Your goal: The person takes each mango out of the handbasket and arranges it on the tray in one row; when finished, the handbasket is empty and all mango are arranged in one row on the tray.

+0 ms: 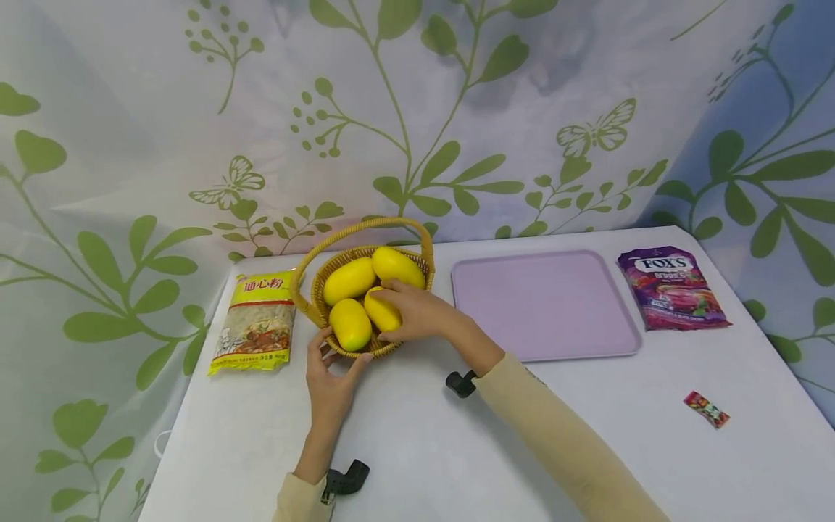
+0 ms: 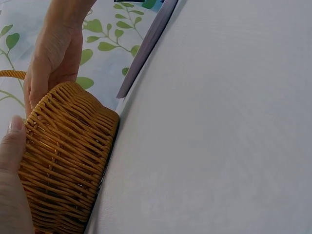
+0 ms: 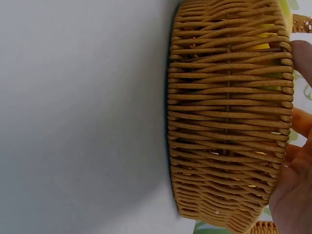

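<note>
A: Where's the fruit, who has it?

B: Yellow fruit [image 1: 381,312] is inside the basket [image 3: 226,107], right of the nearest one [image 1: 351,326]. Right hand [image 1: 420,312] grasps it, fingers over the top, thumb on the near side.

A: Failure modes?

B: Slip, mainly. Skin looks smooth, body rounded, so a shallow pinch could let it roll. The other three are packed close; a sideways drag could shove one at the rim.

A: Basket stable?

B: Left hand [image 1: 329,380] grips the near rim. If that loosens, a pull could tip or slide it; wicker is probably light. Tall handle [image 1: 378,221] could catch a wrist on a high, leftward lift.

A: Materials?

B: Basket: brown woven strands, ribbed, gaps between, flared wall. Handle: wrapped arch. Tray [image 1: 541,308] to the right: flat lilac rectangle, rounded corners, raised lip. Noodle bag [image 1: 257,322] left: crinkly, part-clear film. Purple candy bag [image 1: 672,288] far right: glossy film. Tablecloth [image 1: 417,442]: white, matte-looking.
</note>
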Demonstrator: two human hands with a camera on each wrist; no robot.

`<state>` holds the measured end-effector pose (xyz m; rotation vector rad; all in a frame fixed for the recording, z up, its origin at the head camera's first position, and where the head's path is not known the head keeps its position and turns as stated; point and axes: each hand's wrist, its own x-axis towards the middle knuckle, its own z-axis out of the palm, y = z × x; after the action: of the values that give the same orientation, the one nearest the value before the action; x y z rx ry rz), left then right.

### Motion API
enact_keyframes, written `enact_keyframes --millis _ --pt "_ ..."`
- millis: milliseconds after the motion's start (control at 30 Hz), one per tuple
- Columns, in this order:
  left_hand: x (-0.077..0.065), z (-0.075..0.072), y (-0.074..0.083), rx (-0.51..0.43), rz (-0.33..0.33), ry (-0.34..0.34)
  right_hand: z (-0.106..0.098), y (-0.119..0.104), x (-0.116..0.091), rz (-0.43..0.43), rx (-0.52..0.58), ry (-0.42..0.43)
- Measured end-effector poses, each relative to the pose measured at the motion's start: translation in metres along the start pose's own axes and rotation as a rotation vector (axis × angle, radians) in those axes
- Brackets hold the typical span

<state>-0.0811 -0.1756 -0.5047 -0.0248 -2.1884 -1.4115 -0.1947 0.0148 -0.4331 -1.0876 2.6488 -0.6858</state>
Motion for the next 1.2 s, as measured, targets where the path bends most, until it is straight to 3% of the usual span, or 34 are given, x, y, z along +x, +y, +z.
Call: enact_keyframes --millis 133,267,367,600,933,1033,1200 --pt "0.001 -0.003 0.017 0.015 0.014 -0.009 -0.002 0.001 0.000 -0.015 0.031 -0.003" --pt "0.002 -0.004 0.021 0.023 0.007 -0.014 0.000 0.002 0.001 -0.021 0.034 0.020" --pt "0.001 -0.003 0.017 0.005 0.000 -0.011 0.001 0.002 0.001 -0.019 0.037 0.035" --pt "-0.001 0.001 -0.016 0.004 -0.030 -0.008 0.001 0.003 0.000 -0.012 0.052 0.055" --pt "-0.002 0.001 -0.024 -0.017 0.004 -0.006 -0.013 -0.003 -0.015 -0.045 0.072 0.218" --pt "-0.002 0.001 -0.020 -0.022 0.004 -0.003 -0.019 -0.004 -0.023 -0.072 0.055 0.269" --pt "-0.001 -0.001 0.002 -0.029 0.034 -0.006 -0.028 -0.002 -0.038 -0.101 0.028 0.338"
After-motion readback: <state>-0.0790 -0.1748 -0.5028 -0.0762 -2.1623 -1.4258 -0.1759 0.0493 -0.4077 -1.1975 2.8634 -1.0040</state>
